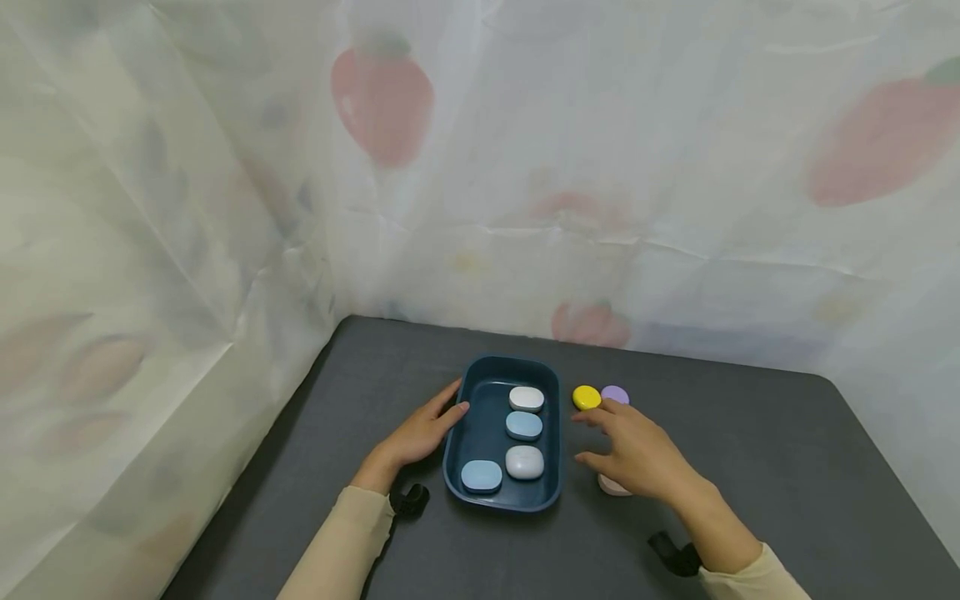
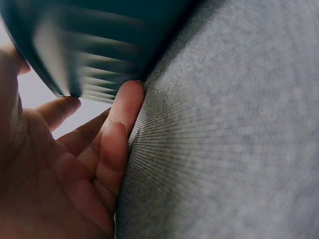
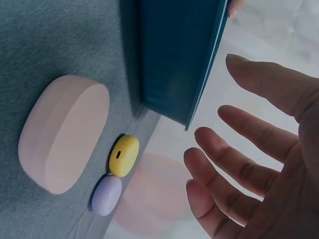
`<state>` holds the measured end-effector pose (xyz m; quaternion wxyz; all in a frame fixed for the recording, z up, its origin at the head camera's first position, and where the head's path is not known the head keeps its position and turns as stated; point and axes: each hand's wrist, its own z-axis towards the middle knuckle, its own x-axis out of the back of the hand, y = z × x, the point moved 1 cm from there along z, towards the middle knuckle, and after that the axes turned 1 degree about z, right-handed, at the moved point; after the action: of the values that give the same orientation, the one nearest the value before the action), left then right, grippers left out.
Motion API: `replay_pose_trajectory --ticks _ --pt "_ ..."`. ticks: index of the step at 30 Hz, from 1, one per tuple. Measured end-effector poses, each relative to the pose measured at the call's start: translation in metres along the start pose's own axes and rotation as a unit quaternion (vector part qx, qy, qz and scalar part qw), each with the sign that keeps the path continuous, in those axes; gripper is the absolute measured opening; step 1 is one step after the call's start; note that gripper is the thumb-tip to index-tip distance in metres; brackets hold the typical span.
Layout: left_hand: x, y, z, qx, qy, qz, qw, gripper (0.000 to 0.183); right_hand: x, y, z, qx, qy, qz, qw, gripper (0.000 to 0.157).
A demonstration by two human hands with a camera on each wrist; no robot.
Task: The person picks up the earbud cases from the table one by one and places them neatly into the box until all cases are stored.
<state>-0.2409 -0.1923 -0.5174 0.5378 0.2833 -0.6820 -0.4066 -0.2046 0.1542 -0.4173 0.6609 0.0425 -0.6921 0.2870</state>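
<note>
My left hand (image 1: 416, 433) holds the left wall of a dark blue tray (image 1: 504, 497), its thumb over the rim and its fingers against the outside. Inside lie several rounded earbud cases: a white case (image 1: 527, 398), a light blue case (image 1: 523, 426), a glossy white case (image 1: 524, 462) and another light blue case (image 1: 482, 476). Right of the tray, my right hand (image 1: 637, 446) hovers with fingers spread, holding nothing. Below it sits a pale pink case (image 3: 65, 134), mostly hidden by the hand in the head view. Beyond are a yellow case (image 1: 586, 397) and a lilac case (image 1: 615, 394).
A dark grey cloth (image 1: 787, 467) covers the table. Pale sheeting printed with fruit (image 1: 382, 104) hangs behind the table and along its left side. A black wrist strap (image 1: 673, 554) is on the right arm, another (image 1: 409, 502) on the left.
</note>
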Motion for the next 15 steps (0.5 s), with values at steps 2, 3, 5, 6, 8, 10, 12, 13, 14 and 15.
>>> replay_pose_trajectory --ticks 2,3,5,6,8,10,12,13,14,15 --pt "0.0 0.0 0.0 0.002 0.001 0.002 1.0 0.069 0.0 0.002 -0.001 0.001 -0.002 0.0 1.0 0.053" --pt "0.0 -0.001 0.0 0.001 0.002 0.003 1.0 0.069 0.0 0.003 -0.001 0.002 -0.002 0.0 1.0 0.053" --pt "-0.001 -0.001 0.001 -0.001 0.004 0.003 1.0 0.069 -0.001 0.005 -0.002 0.003 -0.005 0.002 1.0 0.053" --pt "-0.001 -0.001 0.001 -0.002 0.004 0.004 1.0 0.069 -0.001 0.006 -0.003 0.003 -0.008 0.002 1.0 0.053" --pt "-0.001 -0.001 0.001 0.0 0.003 0.005 1.0 0.069 -0.001 0.008 -0.004 0.005 -0.011 0.002 1.0 0.054" --pt "0.0 -0.001 0.001 0.002 0.001 0.004 1.0 0.069 -0.002 0.01 -0.005 0.006 -0.015 0.004 1.0 0.054" --pt "0.0 -0.001 0.001 0.001 0.001 0.004 1.0 0.069 -0.002 0.012 -0.006 0.006 -0.018 0.005 1.0 0.054" --pt "0.0 0.0 0.001 0.002 0.0 0.003 1.0 0.069 -0.002 0.013 -0.006 0.005 -0.02 0.007 1.0 0.054" --pt "0.0 0.0 0.001 0.002 0.0 0.003 1.0 0.069 -0.002 0.014 -0.007 0.004 -0.023 0.008 1.0 0.054" --pt "0.0 0.0 0.001 0.002 0.0 0.002 1.0 0.068 -0.002 0.014 -0.007 0.003 -0.027 0.01 1.0 0.054"
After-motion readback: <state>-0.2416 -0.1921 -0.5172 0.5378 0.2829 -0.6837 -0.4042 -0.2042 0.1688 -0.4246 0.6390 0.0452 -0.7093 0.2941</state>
